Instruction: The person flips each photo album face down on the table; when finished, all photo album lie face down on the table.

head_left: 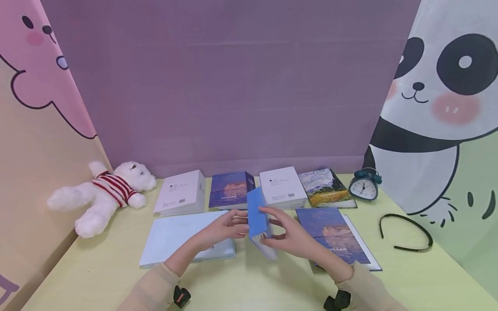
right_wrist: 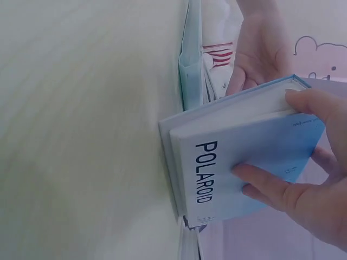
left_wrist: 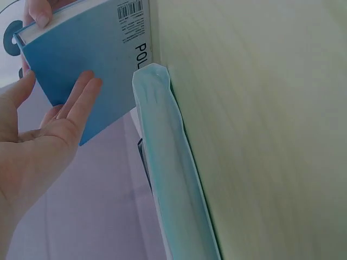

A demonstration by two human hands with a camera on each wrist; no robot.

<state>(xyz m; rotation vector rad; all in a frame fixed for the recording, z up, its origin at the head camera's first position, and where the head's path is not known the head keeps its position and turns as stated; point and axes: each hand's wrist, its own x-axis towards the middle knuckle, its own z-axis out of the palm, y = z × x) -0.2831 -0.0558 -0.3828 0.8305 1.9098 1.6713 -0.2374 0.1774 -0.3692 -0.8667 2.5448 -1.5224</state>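
Observation:
A small blue-to-white photo album [head_left: 257,216] printed POLAROID stands on edge, tilted, between my two hands above the table's middle. My right hand [head_left: 287,233] holds it, its thumb at the page edge and its fingers [right_wrist: 265,181] on the lettered cover. On the other side, my left hand [head_left: 221,226] has its fingers [left_wrist: 87,103] stretched out against the blue back cover, which bears a barcode. Below my left hand lies a large pale blue album [head_left: 175,233] in clear wrap. Near my right forearm is a PHOTO ALBUM [head_left: 334,233] with a sea-cliff picture.
Along the back lie two white albums [head_left: 180,190], another sea-cliff album [head_left: 229,188] and a landscape album [head_left: 327,188]. A teal alarm clock [head_left: 363,185] and black headband [head_left: 420,226] are at the right. A white plush bear [head_left: 113,190] lies at the left.

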